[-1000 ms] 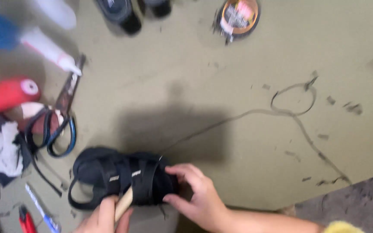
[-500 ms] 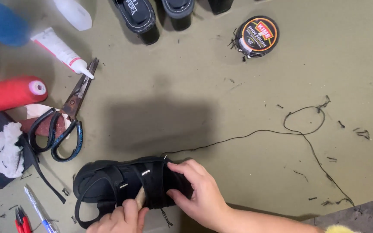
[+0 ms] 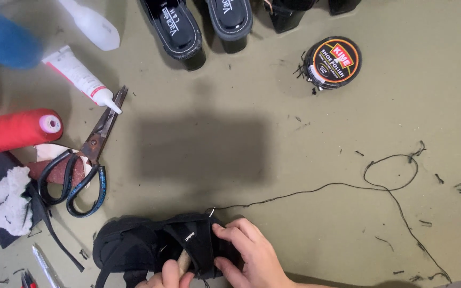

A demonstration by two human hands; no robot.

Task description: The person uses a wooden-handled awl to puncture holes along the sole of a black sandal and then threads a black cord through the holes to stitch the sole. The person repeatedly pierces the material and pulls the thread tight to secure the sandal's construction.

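I look down and see a black sandal [image 3: 150,246] at the bottom of the frame, a bit left of the middle. It lies on its side on the green table [image 3: 294,133]. Its long side runs left to right, with one end at the lower left and the straps toward the middle.

My right hand [image 3: 249,256] is at the bottom middle. Its fingers curl over the right strap and press on it, thumb below and fingers on top, so it pinches the strap. My left hand [image 3: 169,274] only peeks in at the bottom edge. I see 1 or 2 fingers wrapped on a small wooden handle [image 3: 183,262] that pokes into the sandal. I cannot tell more about that hand, as most of it is cut off.

A thin needle [image 3: 211,212] sticks up from the top of the strap, just above my right fingers. A black thread [image 3: 321,186] runs from it to the right, makes a loop at the right side of the frame, then drops to the lower right. So the needle is up from the right hand, and the right hand is the nearer one.

Scissors [image 3: 89,160] lie at the left, well apart from the sandal. A red spool [image 3: 14,129] sits further left. A round polish tin [image 3: 333,62] is at the upper right.
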